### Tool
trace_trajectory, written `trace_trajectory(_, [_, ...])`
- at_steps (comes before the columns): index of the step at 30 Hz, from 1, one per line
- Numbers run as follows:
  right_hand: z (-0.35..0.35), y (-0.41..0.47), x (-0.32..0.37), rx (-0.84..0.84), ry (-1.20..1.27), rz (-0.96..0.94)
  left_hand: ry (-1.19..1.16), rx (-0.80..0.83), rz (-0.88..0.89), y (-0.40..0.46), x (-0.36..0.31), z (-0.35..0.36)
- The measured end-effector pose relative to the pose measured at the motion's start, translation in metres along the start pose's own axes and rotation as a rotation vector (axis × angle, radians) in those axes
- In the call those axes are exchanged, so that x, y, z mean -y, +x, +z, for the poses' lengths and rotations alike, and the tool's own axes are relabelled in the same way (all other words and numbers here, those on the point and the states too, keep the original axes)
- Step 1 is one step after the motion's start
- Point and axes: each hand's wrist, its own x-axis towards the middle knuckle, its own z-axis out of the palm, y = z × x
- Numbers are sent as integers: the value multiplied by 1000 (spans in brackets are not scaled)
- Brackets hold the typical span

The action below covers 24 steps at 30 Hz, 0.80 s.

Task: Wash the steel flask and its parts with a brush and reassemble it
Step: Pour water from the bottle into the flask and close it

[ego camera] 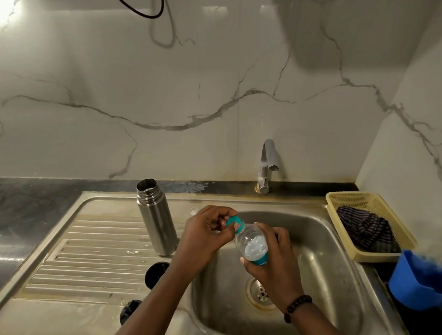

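The right hand grips a small plastic bottle over the sink bowl. The left hand pinches its teal cap. Left of the hands, the open steel flask stands upright on the ribbed drainboard, near the bowl's edge. Two black flask parts lie below it. A yellow basket sits to the right.

A home kitchen is showing here. A steel sink (with ribbed drainboard) is sitting under a tap, marble wall rising behind.
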Motion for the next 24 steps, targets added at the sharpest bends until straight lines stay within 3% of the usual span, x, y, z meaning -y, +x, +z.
trace_trajectory(2, [-7,2,2,82,117,1,-35,54,37,0,-2,-5])
trace_trajectory(6, [-40,14,10,639,762,179,-176,190,151,2,-14,-17])
trace_trajectory(8, [-55,22,11,810,952,174,-250,231,204,4,-24,-21])
trace_trajectory(13, [-58,34,1,1137,1293,141,-386,332,261,12,-45,-29])
trace_trajectory(15, [-55,37,-2,1243,1308,145,-402,381,276,13,-49,-30])
trace_trajectory(19, [-53,37,-10,1232,1240,176,-433,405,262,12,-41,-31])
trace_trajectory(24, [-48,37,0,992,1118,348,-452,155,50,2,-15,-26])
